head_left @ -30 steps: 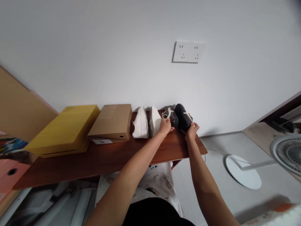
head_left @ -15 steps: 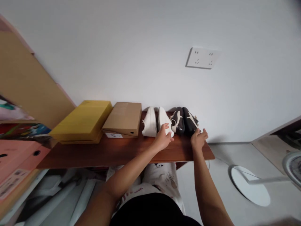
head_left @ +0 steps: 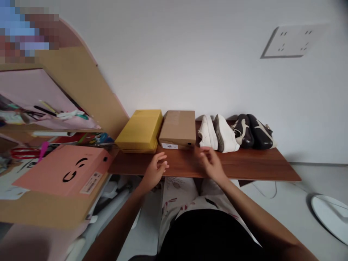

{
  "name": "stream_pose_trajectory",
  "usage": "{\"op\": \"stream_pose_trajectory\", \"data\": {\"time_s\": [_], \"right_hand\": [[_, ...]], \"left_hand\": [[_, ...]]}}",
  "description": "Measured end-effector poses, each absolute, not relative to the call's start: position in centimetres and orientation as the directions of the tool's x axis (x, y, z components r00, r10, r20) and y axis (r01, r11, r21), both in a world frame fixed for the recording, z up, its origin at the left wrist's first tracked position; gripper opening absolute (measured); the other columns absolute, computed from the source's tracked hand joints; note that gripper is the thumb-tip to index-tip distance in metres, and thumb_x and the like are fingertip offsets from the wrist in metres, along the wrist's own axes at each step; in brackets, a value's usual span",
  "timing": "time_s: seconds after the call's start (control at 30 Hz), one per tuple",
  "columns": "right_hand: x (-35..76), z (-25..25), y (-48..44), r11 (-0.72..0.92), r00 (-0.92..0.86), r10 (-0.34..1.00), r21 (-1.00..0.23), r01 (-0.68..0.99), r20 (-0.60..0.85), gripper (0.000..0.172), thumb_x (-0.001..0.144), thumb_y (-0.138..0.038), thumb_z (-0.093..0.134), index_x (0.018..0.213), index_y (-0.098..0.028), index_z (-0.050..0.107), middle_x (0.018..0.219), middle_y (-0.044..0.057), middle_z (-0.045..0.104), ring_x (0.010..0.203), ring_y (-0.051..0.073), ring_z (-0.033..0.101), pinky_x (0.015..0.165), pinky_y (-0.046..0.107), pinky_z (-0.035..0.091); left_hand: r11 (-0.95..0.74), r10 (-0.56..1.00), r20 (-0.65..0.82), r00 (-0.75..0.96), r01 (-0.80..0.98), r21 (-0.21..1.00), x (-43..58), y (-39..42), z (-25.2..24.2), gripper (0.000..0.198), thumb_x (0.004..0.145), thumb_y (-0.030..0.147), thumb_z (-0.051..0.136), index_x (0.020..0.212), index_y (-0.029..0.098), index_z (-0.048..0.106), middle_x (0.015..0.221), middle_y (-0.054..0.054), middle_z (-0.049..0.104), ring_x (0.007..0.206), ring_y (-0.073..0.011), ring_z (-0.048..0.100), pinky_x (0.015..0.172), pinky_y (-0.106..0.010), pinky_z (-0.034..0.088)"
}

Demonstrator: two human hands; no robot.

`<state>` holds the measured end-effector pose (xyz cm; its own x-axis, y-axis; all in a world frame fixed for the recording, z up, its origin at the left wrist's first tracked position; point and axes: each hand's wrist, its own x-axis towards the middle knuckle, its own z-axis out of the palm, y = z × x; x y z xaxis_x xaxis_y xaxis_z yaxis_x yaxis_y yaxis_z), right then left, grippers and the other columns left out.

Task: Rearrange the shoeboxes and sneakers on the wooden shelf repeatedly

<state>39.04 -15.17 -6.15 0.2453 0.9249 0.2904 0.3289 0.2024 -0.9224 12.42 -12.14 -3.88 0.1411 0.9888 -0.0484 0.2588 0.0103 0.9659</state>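
My left hand [head_left: 154, 171] hovers over the front edge of a dark wooden shelf [head_left: 244, 167], fingers loosely apart, holding nothing. My right hand [head_left: 210, 164] hangs beside it, blurred, fingers spread and empty. Just beyond both hands sits a brown cardboard shoe box [head_left: 178, 129], with a yellow box [head_left: 140, 129] to its left. A pair of white sneakers [head_left: 217, 133] stands to the right of the brown box. A pair of dark shoes with pale stripes [head_left: 252, 131] rests further right against the wall.
A pink box [head_left: 62, 169] lies on a cluttered wooden unit at the left. A wall socket [head_left: 293, 40] is mounted at upper right. A white round fan base [head_left: 330, 214] stands on the grey floor at lower right. Rolled white items lie under the shelf.
Both hands let go of the dark shoes and drew back leftward to the shelf's front edge before the brown box. The view swung left, showing the pink box.
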Motion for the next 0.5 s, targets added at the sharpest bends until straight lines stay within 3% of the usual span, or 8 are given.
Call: {"op": "stream_pose_trajectory", "data": {"time_s": [0.13, 0.3, 0.4, 0.5], "right_hand": [[30.2, -8.5, -12.8, 0.064, 0.021, 0.997, -0.98, 0.19, 0.069, 0.032, 0.087, -0.042, 0.06, 0.112, -0.022, 0.064, 0.115, 0.007, 0.069, 0.108, 0.021, 0.065, 0.1, 0.041, 0.05], [22.7, -7.7, -7.7, -0.021, -0.075, 0.997, -0.992, 0.122, -0.031, 0.057, 0.083, -0.04, 0.068, 0.136, -0.023, 0.056, 0.144, 0.009, 0.057, 0.138, 0.026, 0.048, 0.119, 0.045, 0.034], [19.8, -6.1, -5.3, -0.002, -0.135, 0.991, -1.0, -0.009, -0.001, 0.054, 0.087, -0.041, 0.064, 0.137, -0.023, 0.055, 0.142, 0.006, 0.059, 0.137, 0.022, 0.05, 0.12, 0.04, 0.034], [18.4, -5.1, -3.9, -0.093, -0.131, 0.988, -0.991, -0.101, -0.079, 0.051, 0.088, -0.043, 0.063, 0.134, -0.02, 0.056, 0.136, 0.007, 0.064, 0.129, 0.022, 0.057, 0.116, 0.039, 0.038]], "left_hand": [[0.072, 0.988, -0.036, -0.153, 0.234, 0.97, 6.7, -11.1, -5.8, 0.051, 0.081, 0.04, 0.068, 0.127, 0.02, 0.055, 0.136, -0.016, 0.058, 0.112, -0.0256, 0.065, 0.084, -0.039, 0.058], [0.099, 0.861, -0.015, -0.508, 0.139, 0.985, 1.2, -7.1, -5.7, 0.053, 0.085, 0.04, 0.065, 0.133, 0.023, 0.051, 0.145, -0.015, 0.05, 0.13, -0.0262, 0.054, 0.101, -0.041, 0.05], [0.088, 0.816, -0.04, -0.576, 0.057, 0.994, -1.0, -4.4, -4.6, 0.052, 0.089, 0.044, 0.06, 0.136, 0.025, 0.049, 0.148, -0.013, 0.048, 0.137, -0.0257, 0.047, 0.105, -0.041, 0.046], [0.057, 0.828, -0.061, -0.557, -0.025, 0.998, -2.4, -2.0, -3.5, 0.043, 0.092, 0.043, 0.056, 0.13, 0.023, 0.055, 0.14, -0.011, 0.055, 0.132, -0.0239, 0.051, 0.105, -0.038, 0.047]]}}
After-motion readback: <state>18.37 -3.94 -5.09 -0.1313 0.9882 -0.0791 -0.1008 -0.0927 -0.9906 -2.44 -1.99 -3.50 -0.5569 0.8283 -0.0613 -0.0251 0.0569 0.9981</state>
